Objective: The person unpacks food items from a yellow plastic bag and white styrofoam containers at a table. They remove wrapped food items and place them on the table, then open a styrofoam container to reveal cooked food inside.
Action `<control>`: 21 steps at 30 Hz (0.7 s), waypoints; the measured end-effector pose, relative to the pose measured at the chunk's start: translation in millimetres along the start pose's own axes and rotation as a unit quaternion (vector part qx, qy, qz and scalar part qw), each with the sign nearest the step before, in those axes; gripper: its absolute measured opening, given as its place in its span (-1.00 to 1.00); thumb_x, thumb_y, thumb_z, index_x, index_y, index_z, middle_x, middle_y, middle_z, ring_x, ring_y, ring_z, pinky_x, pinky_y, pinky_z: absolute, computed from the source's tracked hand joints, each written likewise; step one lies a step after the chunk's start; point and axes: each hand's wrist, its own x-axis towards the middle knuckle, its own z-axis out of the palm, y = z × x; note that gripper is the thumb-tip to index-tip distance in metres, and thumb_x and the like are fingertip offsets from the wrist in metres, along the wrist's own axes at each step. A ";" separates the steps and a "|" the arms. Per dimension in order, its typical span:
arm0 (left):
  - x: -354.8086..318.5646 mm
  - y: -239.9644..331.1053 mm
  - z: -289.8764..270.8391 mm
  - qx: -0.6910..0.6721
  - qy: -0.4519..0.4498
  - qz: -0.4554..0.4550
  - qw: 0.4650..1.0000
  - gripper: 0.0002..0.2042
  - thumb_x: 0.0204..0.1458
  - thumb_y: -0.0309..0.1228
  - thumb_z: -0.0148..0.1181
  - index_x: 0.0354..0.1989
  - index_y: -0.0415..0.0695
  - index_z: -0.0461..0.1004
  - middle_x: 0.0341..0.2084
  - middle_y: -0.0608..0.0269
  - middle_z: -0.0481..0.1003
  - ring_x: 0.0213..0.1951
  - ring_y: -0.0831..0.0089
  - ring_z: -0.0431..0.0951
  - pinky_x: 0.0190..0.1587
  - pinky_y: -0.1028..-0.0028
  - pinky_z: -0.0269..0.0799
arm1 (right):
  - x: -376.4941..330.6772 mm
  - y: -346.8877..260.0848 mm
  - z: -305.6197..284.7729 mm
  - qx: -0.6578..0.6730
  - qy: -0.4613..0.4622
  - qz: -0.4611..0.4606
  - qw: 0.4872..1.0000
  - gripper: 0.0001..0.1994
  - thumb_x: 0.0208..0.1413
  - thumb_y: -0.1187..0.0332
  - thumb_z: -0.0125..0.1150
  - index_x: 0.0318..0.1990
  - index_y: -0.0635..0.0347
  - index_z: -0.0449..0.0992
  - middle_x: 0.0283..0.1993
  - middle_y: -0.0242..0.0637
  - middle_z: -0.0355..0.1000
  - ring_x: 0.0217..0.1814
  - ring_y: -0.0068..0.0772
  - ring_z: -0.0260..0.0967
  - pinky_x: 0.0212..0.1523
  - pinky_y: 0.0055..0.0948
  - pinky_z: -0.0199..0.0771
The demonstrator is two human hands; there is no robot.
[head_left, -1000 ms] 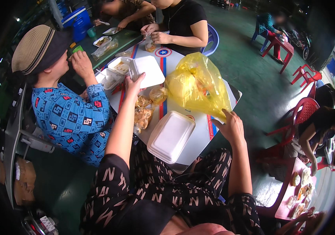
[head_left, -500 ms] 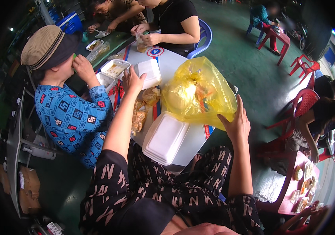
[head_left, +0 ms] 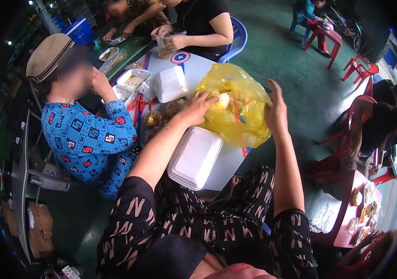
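Note:
A yellow plastic bag [head_left: 235,128] with bundled things in it sits on the grey table, between my hands. My left hand [head_left: 199,109] reaches over the bag's left side, its fingers stretched out and touching the plastic near a pale round item [head_left: 220,101]. At the bag's right edge is my right hand [head_left: 277,111], thumb and fingers apart against the plastic. Closest to my lap lies a closed white foam box [head_left: 195,158]. Another closed foam box [head_left: 171,84] stands farther off. Small clear bags of food [head_left: 154,119] are partly hidden beside my left forearm.
An open foam box [head_left: 133,80] with food and red plastic strips [head_left: 141,103] lie on the left. A person in a hat and blue patterned shirt [head_left: 89,125] sits at my left. Across the table, a person in black [head_left: 203,23] holds a clear bag. A blue chair [head_left: 240,37] stands beyond.
My left hand has moved right and nearer, from beside the far foam box onto the yellow bag. My right hand has moved slightly up and left, and the bag looks more bunched.

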 end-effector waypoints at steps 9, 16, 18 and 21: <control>-12.4 -20.5 -63.5 0.062 0.018 -0.043 0.997 -0.70 -0.18 -0.68 -0.02 -0.24 -0.19 0.50 -0.11 0.10 0.38 -0.05 0.17 0.38 -0.02 0.30 0.35 | -5.0 -4.6 -17.3 -0.052 -0.030 -0.012 0.998 -0.69 -0.11 0.74 -0.09 -0.24 0.27 0.50 -0.12 -0.11 0.35 -0.09 -0.11 0.36 -0.07 -0.37 0.37; -5.3 54.8 -96.4 0.029 0.138 0.034 0.989 -0.64 -0.15 -0.59 0.08 -0.08 -0.15 0.46 0.07 0.10 0.28 0.08 0.11 0.30 0.15 0.29 0.22 | -6.5 -19.1 -20.8 -0.143 -0.014 0.021 0.989 -0.33 -0.15 0.59 0.15 0.22 0.13 0.17 0.12 -0.01 0.22 0.06 0.01 0.31 0.03 -0.26 0.37; 8.6 74.2 -98.5 -0.083 0.121 0.087 0.985 -0.65 -0.14 -0.58 0.09 -0.09 -0.17 0.46 0.07 0.04 0.30 0.09 0.09 0.30 0.16 0.28 0.21 | -6.2 -16.4 -24.5 -0.146 -0.036 0.021 0.988 -0.24 -0.18 0.52 0.25 0.27 0.08 0.09 0.16 0.01 0.18 0.08 0.03 0.29 0.02 -0.22 0.39; 54.9 78.3 -55.2 -0.202 0.008 0.101 0.974 -0.68 -0.11 -0.58 0.07 -0.10 -0.22 0.45 0.03 -0.07 0.34 0.07 0.07 0.34 0.16 0.25 0.21 | -11.2 -12.8 -27.5 -0.159 -0.042 0.077 0.983 -0.18 -0.23 0.38 0.36 0.27 0.02 0.09 0.18 0.01 0.16 0.08 0.06 0.29 -0.04 -0.18 0.43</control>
